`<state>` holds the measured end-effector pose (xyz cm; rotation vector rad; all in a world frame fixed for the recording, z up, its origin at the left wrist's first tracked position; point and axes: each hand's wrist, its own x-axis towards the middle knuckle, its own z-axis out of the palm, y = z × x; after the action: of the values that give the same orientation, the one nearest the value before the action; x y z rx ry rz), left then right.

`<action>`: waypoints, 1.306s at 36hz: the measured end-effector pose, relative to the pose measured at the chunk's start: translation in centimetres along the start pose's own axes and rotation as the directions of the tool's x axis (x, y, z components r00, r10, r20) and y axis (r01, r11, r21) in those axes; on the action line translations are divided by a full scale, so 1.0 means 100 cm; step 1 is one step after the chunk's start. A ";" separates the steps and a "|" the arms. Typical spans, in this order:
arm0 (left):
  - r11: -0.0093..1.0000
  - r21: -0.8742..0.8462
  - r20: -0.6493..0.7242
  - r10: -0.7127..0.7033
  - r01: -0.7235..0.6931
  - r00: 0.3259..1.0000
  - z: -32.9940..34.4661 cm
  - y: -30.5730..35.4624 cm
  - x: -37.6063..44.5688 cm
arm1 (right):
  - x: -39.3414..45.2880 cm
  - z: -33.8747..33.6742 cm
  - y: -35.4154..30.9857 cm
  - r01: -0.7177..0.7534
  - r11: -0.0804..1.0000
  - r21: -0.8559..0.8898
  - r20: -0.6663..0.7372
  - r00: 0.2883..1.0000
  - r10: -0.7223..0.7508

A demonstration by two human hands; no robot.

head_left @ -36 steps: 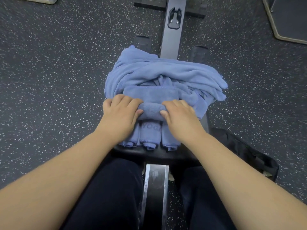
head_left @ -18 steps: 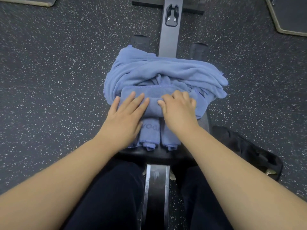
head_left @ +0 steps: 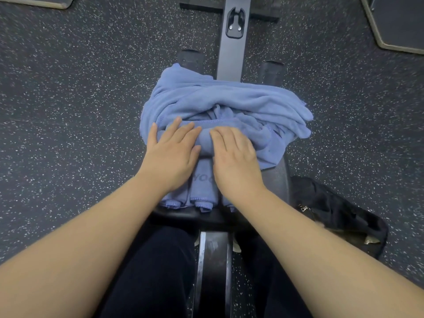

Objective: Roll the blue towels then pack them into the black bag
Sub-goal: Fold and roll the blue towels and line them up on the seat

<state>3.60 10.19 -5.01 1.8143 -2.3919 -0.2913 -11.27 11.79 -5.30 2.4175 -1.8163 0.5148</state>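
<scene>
A rolled part of a blue towel [head_left: 206, 138] lies across the black padded bench [head_left: 274, 180]. My left hand [head_left: 172, 152] and my right hand [head_left: 234, 157] press flat on it side by side, fingers straight. Beyond the roll a loose heap of blue towels [head_left: 224, 99] is piled up. Under my wrists lie rolled blue towels [head_left: 202, 193] with their ends toward me. The black bag [head_left: 339, 214] sits on the floor to the right of the bench, partly behind my right forearm.
The bench's grey metal beam [head_left: 231, 49] runs away from me over speckled dark rubber floor [head_left: 68, 111]. Two black foot pads [head_left: 190, 58] flank it. Edged mats [head_left: 399, 21] lie at the far corners. My dark-trousered legs straddle the bench.
Both hands went from curled fingers gripping the roll to flat palms, and pushed the roll away from me toward the towel heap.
</scene>
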 end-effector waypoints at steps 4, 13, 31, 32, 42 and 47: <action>1.000 -0.017 -0.015 -0.025 0.025 1.000 0.001 -0.001 0.009 | 0.002 0.013 0.008 0.016 0.998 -0.068 0.020 1.000 -0.014; 0.994 -0.028 -0.308 0.094 -0.108 0.947 -0.007 -0.007 -0.003 | 0.021 0.021 0.017 -0.044 0.997 -0.060 -0.014 0.999 0.043; 0.471 -0.882 -0.072 -0.098 -0.018 0.993 -0.025 0.029 0.005 | 0.023 -0.031 0.010 -0.188 0.893 0.409 0.134 0.980 0.146; 0.423 -0.906 -0.064 -0.105 -0.013 0.992 -0.027 0.032 0.004 | 0.021 -0.035 0.009 -0.204 0.862 0.464 0.147 0.977 0.152; 0.226 -0.974 -0.051 -0.081 -0.031 0.995 -0.055 0.064 -0.029 | -0.017 -0.080 0.003 -0.317 0.724 0.613 0.367 0.925 0.095; 0.188 -0.982 -0.022 -0.083 -0.006 0.996 -0.060 0.074 -0.047 | -0.043 -0.090 -0.004 -0.337 0.702 0.628 0.409 0.910 0.070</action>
<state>-0.80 16.23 2.60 1.0990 -1.3089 -1.3775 -13.93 18.20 1.85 2.9335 -2.4173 0.9881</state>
